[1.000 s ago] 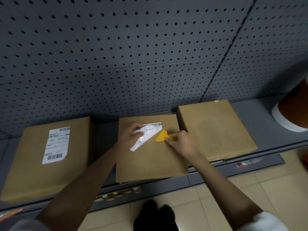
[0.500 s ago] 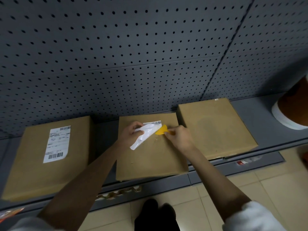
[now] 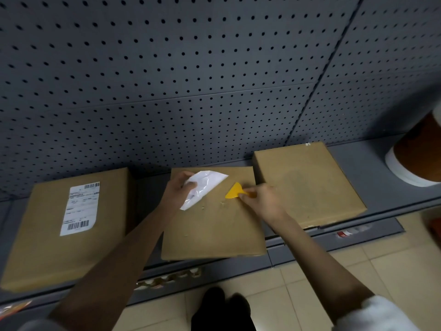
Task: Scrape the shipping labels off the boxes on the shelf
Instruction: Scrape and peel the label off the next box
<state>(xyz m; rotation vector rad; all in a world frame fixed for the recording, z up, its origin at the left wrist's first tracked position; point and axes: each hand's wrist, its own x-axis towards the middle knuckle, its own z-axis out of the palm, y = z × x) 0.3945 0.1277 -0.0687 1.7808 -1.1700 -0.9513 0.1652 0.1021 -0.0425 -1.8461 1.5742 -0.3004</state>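
Observation:
Three flat cardboard boxes lie side by side on the grey shelf (image 3: 381, 163). Over the middle box (image 3: 214, 230), my left hand (image 3: 177, 191) pinches a crumpled white shipping label (image 3: 205, 185), its back turned up and lifted off the cardboard. My right hand (image 3: 262, 201) holds a small yellow scraper (image 3: 235, 191) whose blade rests on the middle box, just right of the label. A few small glue spots show on the cardboard below the scraper. The left box (image 3: 47, 247) carries a flat white label (image 3: 80, 209) with barcodes. The right box (image 3: 307, 185) shows bare cardboard.
A dark pegboard wall (image 3: 191, 80) rises behind the shelf. A white-rimmed brown container (image 3: 415, 158) stands at the shelf's far right. Below the shelf edge is a tiled floor (image 3: 358, 271), with my dark shoes (image 3: 222, 309) at the bottom centre.
The label's barcode end has come off the middle box and the whole label is now lifted in my left hand. My right hand has drawn the scraper back to the right.

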